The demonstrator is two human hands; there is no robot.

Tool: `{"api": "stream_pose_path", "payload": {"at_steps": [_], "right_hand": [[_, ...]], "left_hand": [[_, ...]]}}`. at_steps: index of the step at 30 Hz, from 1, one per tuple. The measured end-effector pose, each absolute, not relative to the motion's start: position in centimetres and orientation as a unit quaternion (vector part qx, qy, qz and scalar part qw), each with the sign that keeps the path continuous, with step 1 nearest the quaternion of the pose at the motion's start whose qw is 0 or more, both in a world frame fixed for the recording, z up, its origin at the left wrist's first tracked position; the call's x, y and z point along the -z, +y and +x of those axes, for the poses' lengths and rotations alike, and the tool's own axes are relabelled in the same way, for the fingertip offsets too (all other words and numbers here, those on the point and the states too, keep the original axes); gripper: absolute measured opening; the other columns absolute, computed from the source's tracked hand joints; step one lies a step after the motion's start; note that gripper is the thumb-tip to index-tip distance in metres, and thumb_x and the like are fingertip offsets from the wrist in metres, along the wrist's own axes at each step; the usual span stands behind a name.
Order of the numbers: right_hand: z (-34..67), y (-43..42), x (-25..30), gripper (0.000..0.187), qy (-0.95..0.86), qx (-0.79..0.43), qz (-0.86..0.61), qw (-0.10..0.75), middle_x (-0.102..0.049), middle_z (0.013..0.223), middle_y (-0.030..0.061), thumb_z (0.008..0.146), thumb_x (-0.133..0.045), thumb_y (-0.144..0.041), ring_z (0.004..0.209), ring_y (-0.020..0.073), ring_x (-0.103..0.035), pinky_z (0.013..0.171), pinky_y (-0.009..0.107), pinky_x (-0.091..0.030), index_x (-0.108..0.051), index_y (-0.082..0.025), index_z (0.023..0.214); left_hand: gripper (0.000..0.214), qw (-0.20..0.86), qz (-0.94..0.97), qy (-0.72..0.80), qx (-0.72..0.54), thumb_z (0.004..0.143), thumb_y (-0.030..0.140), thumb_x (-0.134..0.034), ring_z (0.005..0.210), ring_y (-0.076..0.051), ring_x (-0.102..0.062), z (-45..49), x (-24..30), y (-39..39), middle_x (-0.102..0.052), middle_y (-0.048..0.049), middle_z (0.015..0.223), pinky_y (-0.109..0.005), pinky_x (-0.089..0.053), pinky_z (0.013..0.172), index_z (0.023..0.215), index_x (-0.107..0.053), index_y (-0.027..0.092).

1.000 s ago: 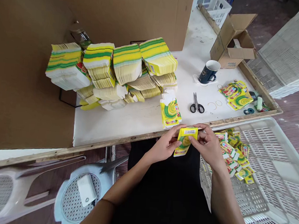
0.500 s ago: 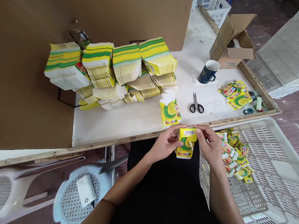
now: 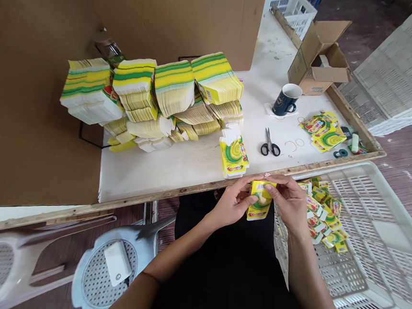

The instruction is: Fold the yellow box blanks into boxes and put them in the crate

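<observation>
A small yellow and green carton (image 3: 260, 208) with a barcode on its upper end is held between both hands, just off the table's front edge. My left hand (image 3: 233, 202) grips its left side, thumb across the front. With my right hand (image 3: 288, 200) I press the thumb on the barcode end, fingers behind it. What the fingers do at the back is hidden. Just beyond the hands, flat unfolded cartons (image 3: 234, 153) lie on the table. Bundled stacks of flat cartons (image 3: 174, 87) stand farther back to the left.
Black-handled scissors (image 3: 271, 143), a dark mug (image 3: 286, 100), loose cartons (image 3: 325, 131) and an open cardboard box (image 3: 317, 61) are on the white table (image 3: 147, 171). A white plastic crate (image 3: 384, 213) with folded cartons stands right. Below left, a stool (image 3: 85, 278) bears a white device (image 3: 117, 263).
The barcode flap has been pressed in towards the carton's body, with my right thumb moved left onto it. The carton has shifted slightly right and tilted a little.
</observation>
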State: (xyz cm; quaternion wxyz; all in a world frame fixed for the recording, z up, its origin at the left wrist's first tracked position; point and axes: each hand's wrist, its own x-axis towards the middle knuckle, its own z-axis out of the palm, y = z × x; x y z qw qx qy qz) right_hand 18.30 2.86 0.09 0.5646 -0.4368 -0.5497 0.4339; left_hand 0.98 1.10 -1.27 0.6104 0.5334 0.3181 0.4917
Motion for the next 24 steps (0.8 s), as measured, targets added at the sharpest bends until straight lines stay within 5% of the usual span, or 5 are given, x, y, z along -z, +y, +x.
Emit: {"api": "stream_pose_path", "payload": {"at_steps": [5,14,20,22,24], "right_hand": [[18.0,2.5,-0.6,0.009,-0.554,-0.399,-0.439,0.584,-0.078,0.092,0.0018,0.085,-0.082,-0.024,0.092,0.0192,-0.073,0.086,0.034,-0.059,-0.081,-0.029,0.093],[18.8,1.9,-0.8,0.005,-0.579,-0.361,-0.457,0.571,-0.077,0.090,0.0031,0.087,-0.080,-0.024,0.086,0.0194,-0.071,0.076,0.034,-0.056,-0.080,-0.025,0.091],[23.4,2.0,-2.5,0.011,-0.491,0.031,-0.659,0.569,-0.070,0.090,0.0088,0.088,-0.078,-0.033,0.083,0.0244,-0.061,0.068,0.039,-0.048,-0.074,-0.023,0.092],[24.5,2.1,-2.9,0.009,-0.487,0.092,-0.677,0.544,-0.069,0.089,0.0110,0.090,-0.076,-0.033,0.093,0.0295,-0.061,0.072,0.043,-0.048,-0.073,-0.024,0.090],[24.8,2.2,-2.8,0.009,-0.504,0.086,-0.675,0.532,-0.069,0.089,0.0110,0.091,-0.074,-0.032,0.095,0.0302,-0.061,0.070,0.041,-0.046,-0.073,-0.024,0.089]], "left_hand": [[0.034,0.551,0.560,0.325,-0.527,0.099,0.037,-0.063,0.129,-0.025,-0.066,1.3,1.0,1.5,-0.070,-0.0122,0.136,-0.037,-0.053,0.110,0.130,-0.068,0.022],[0.035,0.521,0.586,0.352,-0.512,0.102,0.037,-0.057,0.127,-0.025,-0.068,1.7,0.5,1.1,-0.069,-0.0133,0.139,-0.037,-0.057,0.105,0.131,-0.068,0.021],[0.047,0.304,0.687,0.473,-0.460,0.099,0.033,-0.060,0.151,-0.031,-0.045,-1.0,1.6,3.5,-0.055,-0.0155,0.156,-0.055,-0.030,0.129,0.145,-0.057,0.022],[0.056,0.268,0.687,0.532,-0.416,0.095,0.033,-0.067,0.158,-0.035,-0.033,-2.0,2.7,4.6,-0.047,-0.0166,0.163,-0.064,-0.019,0.131,0.148,-0.054,0.021],[0.052,0.271,0.686,0.553,-0.388,0.093,0.030,-0.068,0.157,-0.035,-0.036,-2.7,3.6,5.3,-0.049,-0.0161,0.161,-0.062,-0.024,0.131,0.144,-0.058,0.020]]}}
